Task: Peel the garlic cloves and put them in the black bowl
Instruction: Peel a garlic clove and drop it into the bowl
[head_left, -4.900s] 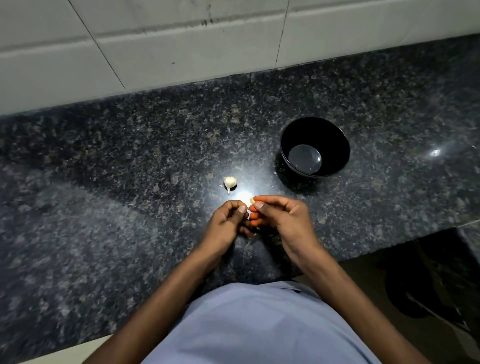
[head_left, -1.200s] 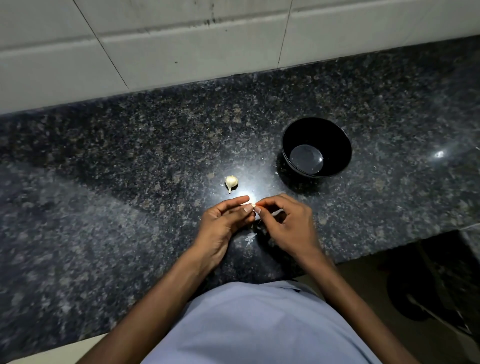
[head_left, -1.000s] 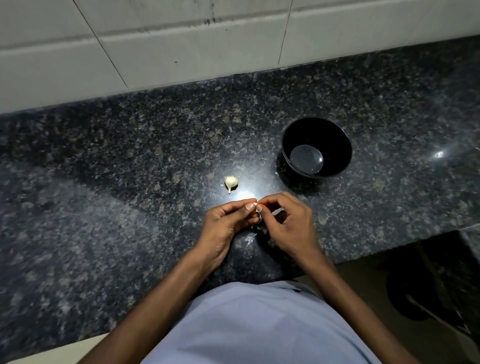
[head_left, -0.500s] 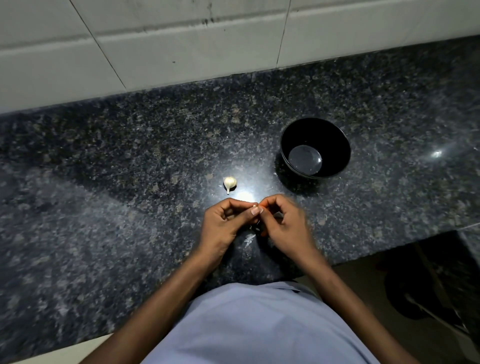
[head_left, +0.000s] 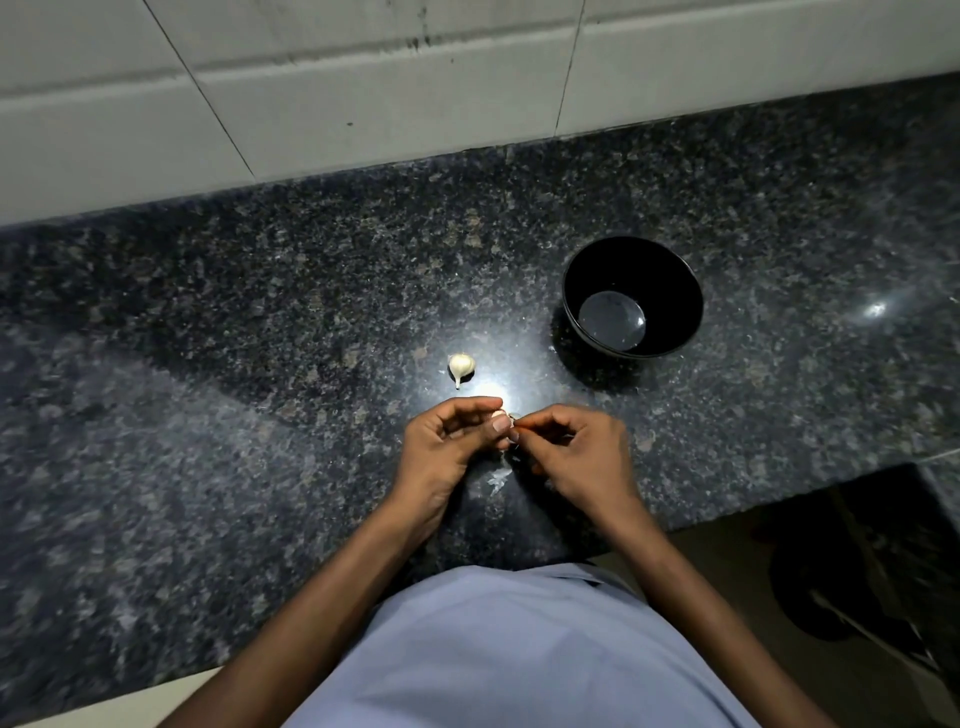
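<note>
My left hand (head_left: 447, 447) pinches a small garlic clove (head_left: 498, 414) between thumb and fingertips, just above the dark granite counter. My right hand (head_left: 576, 457) meets it from the right, its fingertips pinching at the clove's skin. Most of the clove is hidden by my fingers. A second garlic clove (head_left: 461, 365), white with a thin tail, lies on the counter just beyond my left hand. The black bowl (head_left: 675, 291) stands to the upper right of my hands and holds no cloves.
A scrap of peeled skin (head_left: 497, 479) lies on the granite counter (head_left: 260, 338) below my hands. A white tiled wall (head_left: 363, 93) runs along the back. The counter's front edge passes close under my wrists, with a dark gap at the lower right.
Both hands stay together over the same spot, and the fingers shift slightly as they work at the clove. The loose clove and the bowl have not moved.
</note>
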